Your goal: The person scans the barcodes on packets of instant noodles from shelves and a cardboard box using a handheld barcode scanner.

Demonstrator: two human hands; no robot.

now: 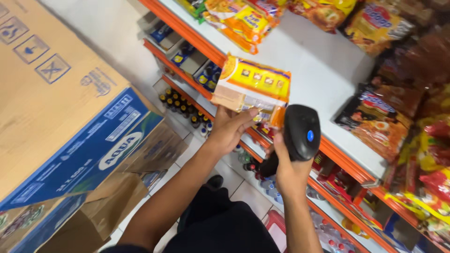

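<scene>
A yellow and orange noodle packet is held just above the middle of the frame by the left hand, whose fingers are closed on its lower edge, the thumb laid across the front; the packet is kept tilted in the air, in front of the orange edge of the white shelf. A black handheld scanner with a small blue button is gripped by the right hand just right of centre, the fingers wrapped round its handle; its head is seen just beside the packet's lower right corner. More noodle packets are stacked along the right edge and the top of the frame; small dark bottles are ranged on a lower shelf; a brown and blue cardboard carton fills the left of the frame.
</scene>
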